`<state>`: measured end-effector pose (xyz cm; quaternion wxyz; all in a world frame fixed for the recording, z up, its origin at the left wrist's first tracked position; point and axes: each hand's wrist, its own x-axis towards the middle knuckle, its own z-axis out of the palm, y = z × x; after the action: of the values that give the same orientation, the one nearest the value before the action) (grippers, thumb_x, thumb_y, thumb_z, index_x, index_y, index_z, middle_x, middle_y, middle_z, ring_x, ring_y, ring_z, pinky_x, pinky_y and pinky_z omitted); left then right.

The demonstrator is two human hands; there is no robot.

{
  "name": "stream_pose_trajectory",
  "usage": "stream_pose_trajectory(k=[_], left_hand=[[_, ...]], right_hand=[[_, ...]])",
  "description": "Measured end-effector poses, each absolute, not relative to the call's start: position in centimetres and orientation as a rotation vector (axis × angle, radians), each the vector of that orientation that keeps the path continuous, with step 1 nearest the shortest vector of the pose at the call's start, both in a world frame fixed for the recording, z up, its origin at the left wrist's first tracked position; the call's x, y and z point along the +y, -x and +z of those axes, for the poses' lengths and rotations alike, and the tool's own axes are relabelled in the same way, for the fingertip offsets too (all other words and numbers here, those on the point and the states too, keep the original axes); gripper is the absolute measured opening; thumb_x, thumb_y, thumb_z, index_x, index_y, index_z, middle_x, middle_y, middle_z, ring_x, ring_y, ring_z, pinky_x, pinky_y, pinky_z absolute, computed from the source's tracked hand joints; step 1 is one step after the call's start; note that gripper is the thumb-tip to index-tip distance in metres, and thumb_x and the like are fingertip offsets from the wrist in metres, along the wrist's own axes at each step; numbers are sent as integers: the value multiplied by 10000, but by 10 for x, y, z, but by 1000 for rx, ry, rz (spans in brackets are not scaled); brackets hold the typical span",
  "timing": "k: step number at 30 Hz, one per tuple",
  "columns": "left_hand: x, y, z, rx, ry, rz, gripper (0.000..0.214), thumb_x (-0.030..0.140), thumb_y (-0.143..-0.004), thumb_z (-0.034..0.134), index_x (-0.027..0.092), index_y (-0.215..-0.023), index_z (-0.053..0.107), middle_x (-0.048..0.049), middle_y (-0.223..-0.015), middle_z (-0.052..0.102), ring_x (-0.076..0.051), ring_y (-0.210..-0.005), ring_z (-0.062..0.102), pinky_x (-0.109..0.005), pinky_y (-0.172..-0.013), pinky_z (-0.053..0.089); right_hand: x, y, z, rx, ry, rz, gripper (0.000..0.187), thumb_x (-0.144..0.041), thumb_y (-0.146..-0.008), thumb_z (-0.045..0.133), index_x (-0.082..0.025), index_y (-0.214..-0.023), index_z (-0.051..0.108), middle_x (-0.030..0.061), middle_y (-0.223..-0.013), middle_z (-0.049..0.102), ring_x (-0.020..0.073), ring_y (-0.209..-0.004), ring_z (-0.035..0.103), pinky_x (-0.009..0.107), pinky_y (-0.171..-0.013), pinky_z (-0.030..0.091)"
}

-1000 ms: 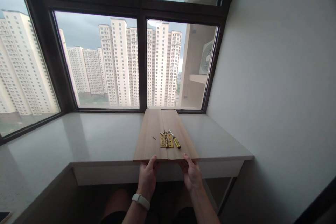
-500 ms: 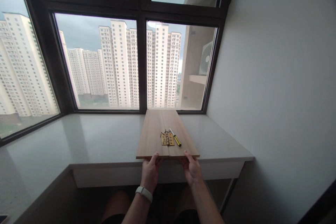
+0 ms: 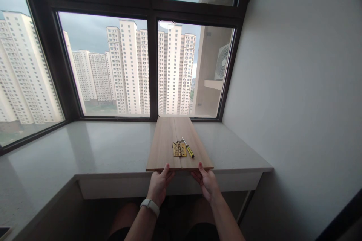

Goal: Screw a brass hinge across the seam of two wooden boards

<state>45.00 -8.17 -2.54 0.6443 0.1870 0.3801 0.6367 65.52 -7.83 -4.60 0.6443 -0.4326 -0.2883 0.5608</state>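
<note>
Two light wooden boards lie side by side on the white counter [image 3: 113,150], the left board [image 3: 162,147] and the right board [image 3: 198,150], reaching back to the window. A pair of brass hinges [image 3: 179,150] with small screws and a yellow-handled screwdriver [image 3: 188,149] rest on them near the seam. My left hand [image 3: 158,184], with a white wristband, grips the near end of the left board, thumb on top. My right hand [image 3: 207,182] grips the near end of the right board the same way. The fingers below the edge are hidden.
The counter wraps along a dark-framed corner window [image 3: 152,64] with tower blocks outside. A white wall [image 3: 296,83] closes the right side. My knees [image 3: 127,218] sit under the counter's front edge. A dark object [image 3: 4,231] shows at the bottom left corner.
The boards have slid away from me toward the window, so they no longer overhang the counter's front edge. A loose screw seen on the left board is no longer apart from the hinges.
</note>
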Motion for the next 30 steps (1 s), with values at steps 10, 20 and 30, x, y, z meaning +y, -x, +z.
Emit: stream_pose_trajectory(k=[10,20,30], left_hand=[[-80,-429,-36,1033,-533,1141,392,370,-823,807,49,-964,631,-260,-1047,734,-284,-940,757,-283,-709,649],[-92,-425,-25,1109,-734,974,498,582,-822,731,89,-854,665,-190,-832,751,-246,-758,756,-285,-615,598],[-36,-429,20,1413,-1951,1105,336,315,-933,589,171,-1220,686,-144,-1294,654,-278,-1235,567,-389,-1112,388]], right_hand=[[-89,-655,-36,-673,1409,1367,465,-587,-882,673,-131,-917,589,147,-775,753,212,-690,758,204,-503,552],[-100,-650,-20,-930,1430,1390,527,-674,-799,693,-160,-747,586,56,-566,659,145,-441,617,190,-395,408],[-74,-614,18,-1725,1629,117,214,-367,-923,563,-201,-964,692,77,-952,696,204,-881,653,267,-803,458]])
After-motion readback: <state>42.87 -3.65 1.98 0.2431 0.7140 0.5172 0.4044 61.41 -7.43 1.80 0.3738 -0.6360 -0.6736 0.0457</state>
